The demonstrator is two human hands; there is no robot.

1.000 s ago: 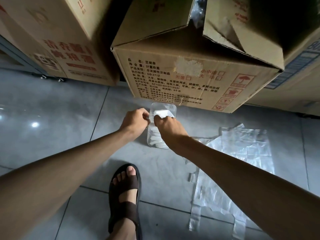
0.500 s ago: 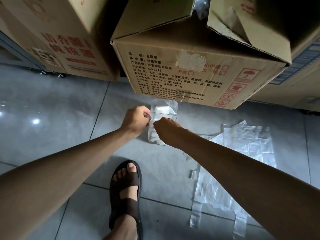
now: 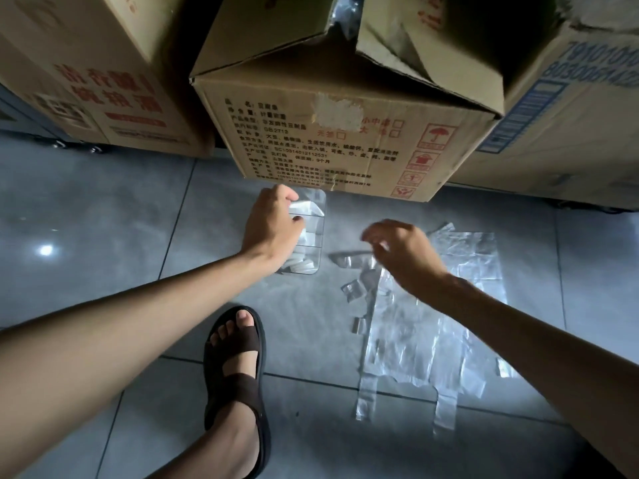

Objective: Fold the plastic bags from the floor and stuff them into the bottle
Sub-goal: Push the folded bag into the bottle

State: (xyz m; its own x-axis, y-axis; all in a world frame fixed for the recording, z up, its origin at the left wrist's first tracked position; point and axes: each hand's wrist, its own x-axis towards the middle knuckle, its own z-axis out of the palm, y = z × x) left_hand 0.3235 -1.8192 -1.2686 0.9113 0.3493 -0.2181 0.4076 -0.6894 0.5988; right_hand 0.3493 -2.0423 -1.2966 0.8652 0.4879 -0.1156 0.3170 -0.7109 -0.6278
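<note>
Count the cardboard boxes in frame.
3: the red-printed box at left, the open box in the centre just behind the bottle, and the blue-printed box at right. More may be hidden behind them.

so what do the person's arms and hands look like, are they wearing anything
The left hand and right hand are both bare, with no gloves. No sleeves show all the way to the frame edge, and no watch or bracelet is on either wrist. No ring is visible, though the right hand is motion-blurred. The only clothing in view is a dark brown sandal on one foot.
</note>
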